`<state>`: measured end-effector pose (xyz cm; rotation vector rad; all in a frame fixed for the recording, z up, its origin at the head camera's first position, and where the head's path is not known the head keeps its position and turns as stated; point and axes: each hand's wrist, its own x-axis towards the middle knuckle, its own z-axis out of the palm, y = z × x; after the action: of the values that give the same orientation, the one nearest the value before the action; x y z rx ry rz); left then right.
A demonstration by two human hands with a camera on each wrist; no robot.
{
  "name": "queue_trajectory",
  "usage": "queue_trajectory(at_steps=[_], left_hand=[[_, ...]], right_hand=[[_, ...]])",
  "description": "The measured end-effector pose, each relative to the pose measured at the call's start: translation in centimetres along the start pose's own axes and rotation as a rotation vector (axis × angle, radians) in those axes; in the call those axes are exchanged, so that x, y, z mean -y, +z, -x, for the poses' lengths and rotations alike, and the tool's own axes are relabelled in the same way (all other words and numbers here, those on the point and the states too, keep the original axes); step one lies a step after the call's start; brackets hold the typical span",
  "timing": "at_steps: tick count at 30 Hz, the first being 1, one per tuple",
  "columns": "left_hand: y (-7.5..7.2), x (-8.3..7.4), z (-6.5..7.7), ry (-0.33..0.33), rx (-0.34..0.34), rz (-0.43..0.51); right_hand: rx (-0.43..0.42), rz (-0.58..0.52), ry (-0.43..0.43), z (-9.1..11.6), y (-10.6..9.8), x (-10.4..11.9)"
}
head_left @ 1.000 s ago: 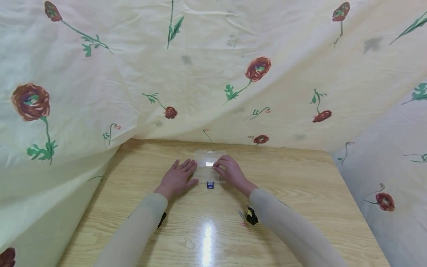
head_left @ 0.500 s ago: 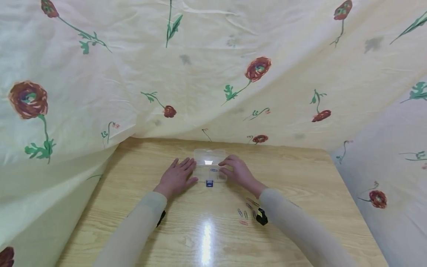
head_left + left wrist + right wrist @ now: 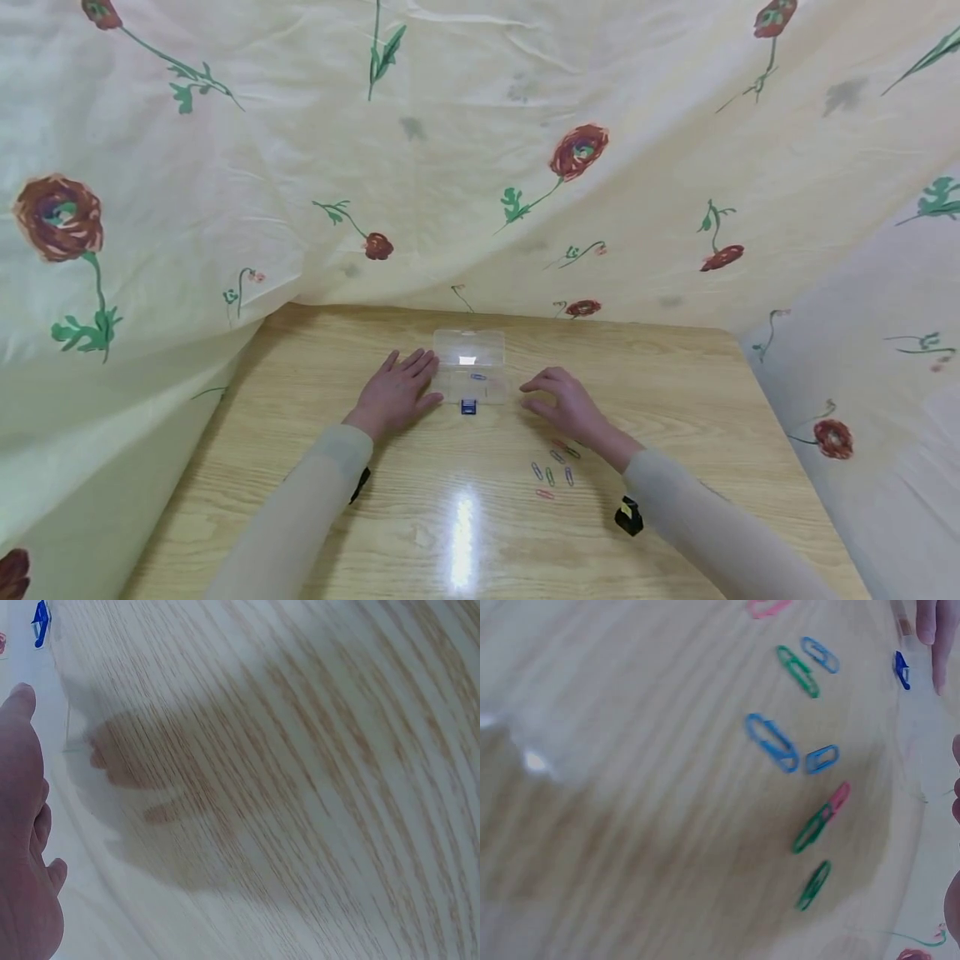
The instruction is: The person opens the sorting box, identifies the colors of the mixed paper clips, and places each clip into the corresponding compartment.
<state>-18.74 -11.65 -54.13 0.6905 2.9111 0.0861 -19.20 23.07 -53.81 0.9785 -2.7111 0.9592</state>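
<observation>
Paper clips below your right hand, clear box beyond.
Nearest you, right of lower centre, lie the loose paper clips (image 3: 550, 477), pink, green and blue; they should be light and springy but slick, so pinch one across its long sides, or tip up a rounded end with your nail. Above them, your right hand (image 3: 564, 407) is bent, a modest gap between thumb and fingers, with nothing visible in it. Left of centre, your left hand (image 3: 395, 392) lies spread at the box's edge, holding nothing; how hard it presses, you cannot tell. The clear box (image 3: 495, 390), at centre, looks light, stiff and likely to slide: steady its side wall. Inside is one blue clip (image 3: 478, 377); behind, the lid (image 3: 483, 343) lies back.
</observation>
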Motion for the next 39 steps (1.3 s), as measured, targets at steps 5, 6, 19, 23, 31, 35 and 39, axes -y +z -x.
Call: queue_trajectory(at_steps=[5, 6, 19, 23, 31, 35, 39], left_hand=[[0.1, 0.1, 0.1, 0.006, -0.009, 0.004], [0.1, 0.1, 0.0, 0.006, -0.008, 0.001], [0.0, 0.0, 0.2, 0.003, -0.021, -0.013], [0.0, -0.1, 0.3, 0.007, -0.023, -0.004], [0.0, -0.1, 0.4, 0.004, -0.020, 0.001], [0.1, -0.1, 0.4, 0.005, -0.021, 0.002], [0.1, -0.1, 0.4, 0.007, -0.024, 0.004]], right_hand=[[-0.003, -0.001, -0.027, 1.7, 0.1, -0.2], [-0.007, 0.000, -0.035, 2.1, 0.2, -0.2], [0.014, 0.015, -0.008, 5.8, 0.9, 0.6], [0.011, -0.001, -0.015, 6.9, 1.2, 0.8], [-0.008, 0.004, -0.049, 8.4, 1.7, 1.1], [-0.012, 0.024, -0.054, 9.0, 2.0, 1.1], [-0.033, 0.045, -0.079, 9.6, 2.4, 1.0]])
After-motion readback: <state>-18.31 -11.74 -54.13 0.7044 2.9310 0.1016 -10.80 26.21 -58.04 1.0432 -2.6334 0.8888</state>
